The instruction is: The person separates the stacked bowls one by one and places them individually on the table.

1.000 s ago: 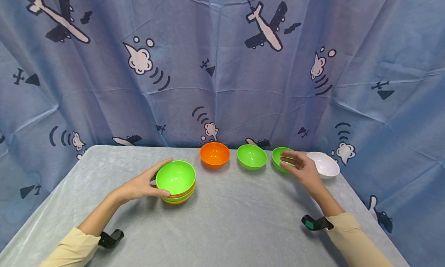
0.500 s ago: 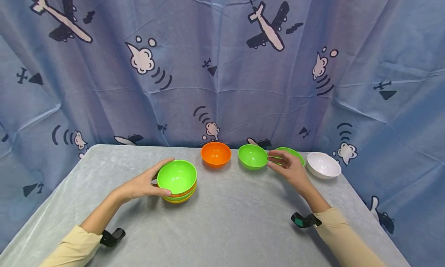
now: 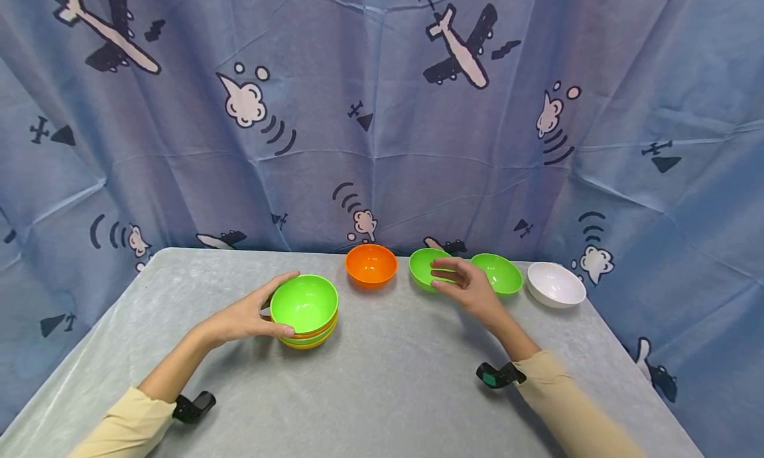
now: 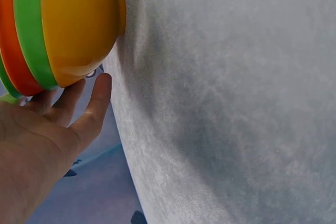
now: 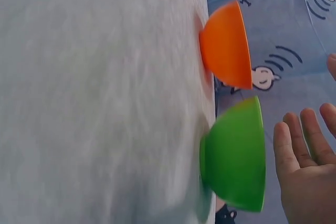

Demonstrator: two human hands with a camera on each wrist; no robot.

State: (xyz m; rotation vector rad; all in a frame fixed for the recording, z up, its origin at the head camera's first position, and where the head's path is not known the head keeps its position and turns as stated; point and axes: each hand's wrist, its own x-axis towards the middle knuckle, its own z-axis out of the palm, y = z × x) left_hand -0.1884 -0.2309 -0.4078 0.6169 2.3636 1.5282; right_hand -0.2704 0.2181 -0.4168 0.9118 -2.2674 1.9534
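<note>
On the left of the table, my left hand [image 3: 241,322] grips a stack of nested bowls [image 3: 304,305], thumb at the front rim and fingers round the far side. Green shows on top, with orange, green and yellow bowls [image 4: 79,24] below. My right hand [image 3: 468,291] is over the back row with fingers spread and nothing in them, overlapping a green bowl [image 3: 421,269]. The right wrist view shows that hand [image 5: 310,166] just off the green bowl's rim [image 5: 257,156]. An orange bowl [image 3: 371,267] stands left of it.
Right of the hand in the back row are another green bowl [image 3: 500,276] and a white bowl [image 3: 556,286]. They stand near the far edge of the grey table [image 3: 388,378]. A blue patterned curtain [image 3: 298,80] hangs right behind.
My right hand has moved left along the back row, from the right green bowl to the left one. The left hand and its stack stay in place.
</note>
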